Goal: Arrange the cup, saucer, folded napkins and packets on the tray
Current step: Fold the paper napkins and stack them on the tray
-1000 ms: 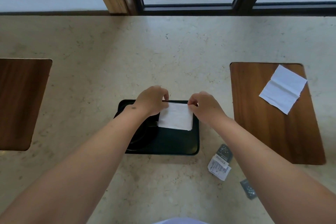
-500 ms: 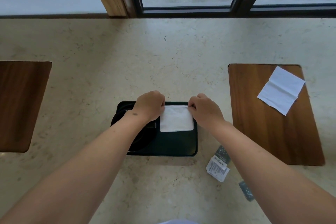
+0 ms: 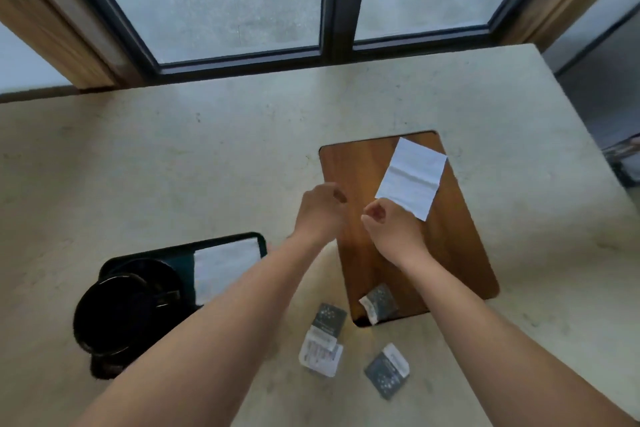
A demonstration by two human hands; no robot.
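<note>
Napkin ahead, unfolded, lying flat on the wooden board, just beyond and to the right of my right hand. Its long axis runs away from me, tilted a little rightward, and its near corner sits right at my right knuckles. My right hand is clearly the nearer one; my left hand hovers beside it over the board's left edge, apart from the paper. Both arms stretch forward and to the right, side by side. Fingers on both hands are loosely curled and hold nothing. Behind my left forearm, one folded napkin already lies on the tray by the dark cup. Packets wait on the table near me.
</note>
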